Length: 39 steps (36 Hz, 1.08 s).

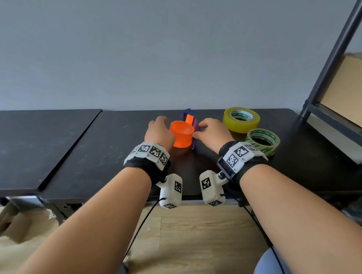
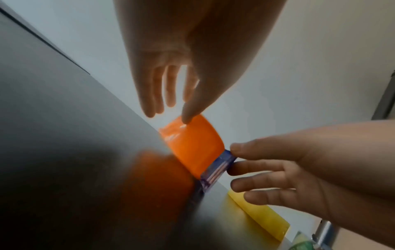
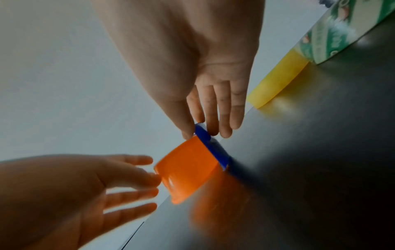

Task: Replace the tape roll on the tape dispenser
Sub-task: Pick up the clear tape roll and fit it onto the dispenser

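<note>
Black, slightly scuffed laminate is what the worktop (image 1: 102,153) is made of, and a second matching slab (image 1: 27,144) is butted against it on the left with a narrow seam between. Plain grey-blue wall is seen behind everything, and pale wood flooring plus some crumpled cardboard can be made out under the front edge.

Near the middle, the left hand (image 1: 158,131) is kept loose with straight, spread fingers; its thumb tip is laid on the orange spool (image 1: 181,137) and nothing is gripped. That spool is bare of tape and is joined to the blue frame of the tape dispenser (image 1: 192,127), which is stood on the worktop between both hands. The frame's edge is pinched by the right hand (image 1: 213,134), thumb on the spool side, fingers on the far side.

Further right, a yellow tape roll (image 1: 241,119) is laid flat, with a green-printed tape roll (image 1: 262,140) just beside it, nearer the front edge. At the far right a dark metal shelf frame (image 1: 337,57) is seen, with a cardboard box (image 1: 356,90) sat on its shelf.
</note>
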### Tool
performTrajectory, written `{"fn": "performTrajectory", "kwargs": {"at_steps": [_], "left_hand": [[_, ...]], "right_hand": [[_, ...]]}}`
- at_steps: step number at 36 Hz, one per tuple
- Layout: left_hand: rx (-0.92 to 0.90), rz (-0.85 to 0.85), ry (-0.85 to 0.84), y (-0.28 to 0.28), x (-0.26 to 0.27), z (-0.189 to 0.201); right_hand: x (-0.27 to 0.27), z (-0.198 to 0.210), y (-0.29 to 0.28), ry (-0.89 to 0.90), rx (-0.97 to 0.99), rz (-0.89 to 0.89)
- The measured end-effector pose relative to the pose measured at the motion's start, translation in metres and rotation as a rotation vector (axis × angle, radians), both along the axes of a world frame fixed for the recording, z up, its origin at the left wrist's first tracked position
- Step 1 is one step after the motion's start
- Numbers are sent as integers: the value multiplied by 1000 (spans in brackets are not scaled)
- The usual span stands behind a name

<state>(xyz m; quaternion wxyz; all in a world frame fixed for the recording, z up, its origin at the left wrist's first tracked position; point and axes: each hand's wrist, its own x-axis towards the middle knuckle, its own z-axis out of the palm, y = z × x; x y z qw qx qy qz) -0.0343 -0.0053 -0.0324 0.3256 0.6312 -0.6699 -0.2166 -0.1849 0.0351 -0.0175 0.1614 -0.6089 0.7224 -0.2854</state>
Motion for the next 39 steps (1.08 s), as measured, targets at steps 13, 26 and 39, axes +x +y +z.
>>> {"fn": "performTrajectory", "kwargs": {"at_steps": [13, 26, 39], "left_hand": [[17, -123, -301, -9, 1, 9], [-7, -117, -277, 0, -2, 14], [-100, -200, -312, 21, -67, 25]], "right_hand": [[7, -4, -14, -40, -28, -92], [-17, -5, -14, -33, -63, -182], [-75, -1, 29, 328, 71, -249]]}}
